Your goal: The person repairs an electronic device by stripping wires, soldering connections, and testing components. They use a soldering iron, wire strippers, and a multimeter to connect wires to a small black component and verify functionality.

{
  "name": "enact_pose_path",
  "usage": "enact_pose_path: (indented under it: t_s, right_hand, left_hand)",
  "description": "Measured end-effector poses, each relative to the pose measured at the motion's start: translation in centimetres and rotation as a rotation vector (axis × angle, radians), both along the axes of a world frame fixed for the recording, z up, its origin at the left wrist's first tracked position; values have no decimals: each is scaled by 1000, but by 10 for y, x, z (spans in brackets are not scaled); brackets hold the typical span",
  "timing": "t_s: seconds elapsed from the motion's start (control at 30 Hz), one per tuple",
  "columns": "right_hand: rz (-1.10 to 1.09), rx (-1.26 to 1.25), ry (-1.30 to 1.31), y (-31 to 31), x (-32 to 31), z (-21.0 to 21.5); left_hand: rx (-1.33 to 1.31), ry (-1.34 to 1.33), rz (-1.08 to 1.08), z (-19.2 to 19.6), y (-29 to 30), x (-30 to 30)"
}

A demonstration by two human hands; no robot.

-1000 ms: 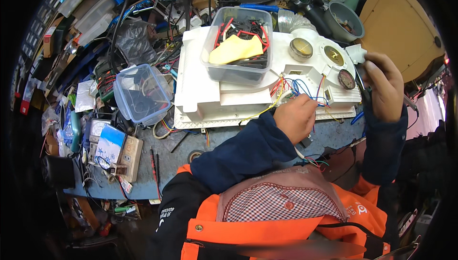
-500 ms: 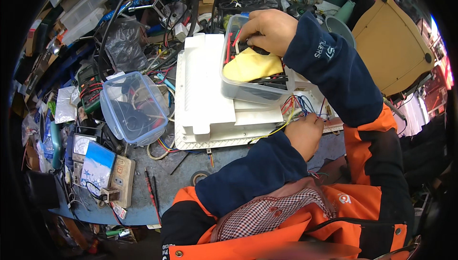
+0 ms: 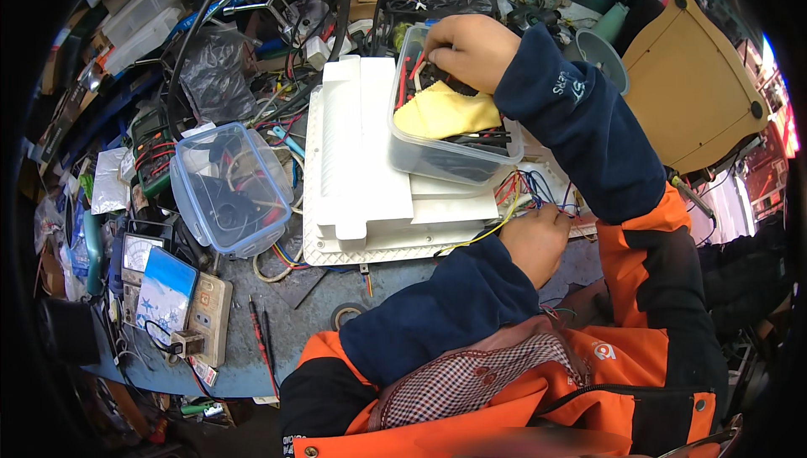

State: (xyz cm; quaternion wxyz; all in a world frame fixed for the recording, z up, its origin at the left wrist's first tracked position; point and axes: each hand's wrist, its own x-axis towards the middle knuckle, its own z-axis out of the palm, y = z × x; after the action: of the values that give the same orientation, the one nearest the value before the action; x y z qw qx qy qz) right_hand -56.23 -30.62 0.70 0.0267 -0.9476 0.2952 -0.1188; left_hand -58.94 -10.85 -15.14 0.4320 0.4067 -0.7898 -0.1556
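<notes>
Shifts right hand (image 3: 472, 48), curled, to clear tub (image 3: 450, 165); keeps left hand (image 3: 538, 245) at coloured wires (image 3: 531, 186); leaves either pinch undeterminable; divides work between both places.

hands (image 3: 475, 50): 2 | white housing (image 3: 363, 139): 1 | yellow cloth (image 3: 447, 112): 1 | tape roll (image 3: 334, 316): 1 | probes (image 3: 255, 323): 2 (red, black)

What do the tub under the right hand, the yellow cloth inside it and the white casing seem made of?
Tub: clear, glossy plastic, apparently, its walls being see-through.
Yellow cloth: matte fabric, perhaps microfibre, judging by its soft drape.
White casing: probably moulded plastic, dull-finished, from its stepped shape.
</notes>
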Motion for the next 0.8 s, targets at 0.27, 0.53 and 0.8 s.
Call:
enact_pose_path:
  t_s: [0.27, 0.53, 0.8]
  right_hand:
    - [-167, 403, -265, 4, -2, 7]
    - [-129, 266, -131, -5, -8, 5]
    - [-16, 125, 24, -2, 5, 3]
  left_hand:
    - [0, -6, 5, -2, -1, -1]
    - [2, 7, -12, -2, -1, 0]
    - [-16, -8, 5, -1, -2, 1]
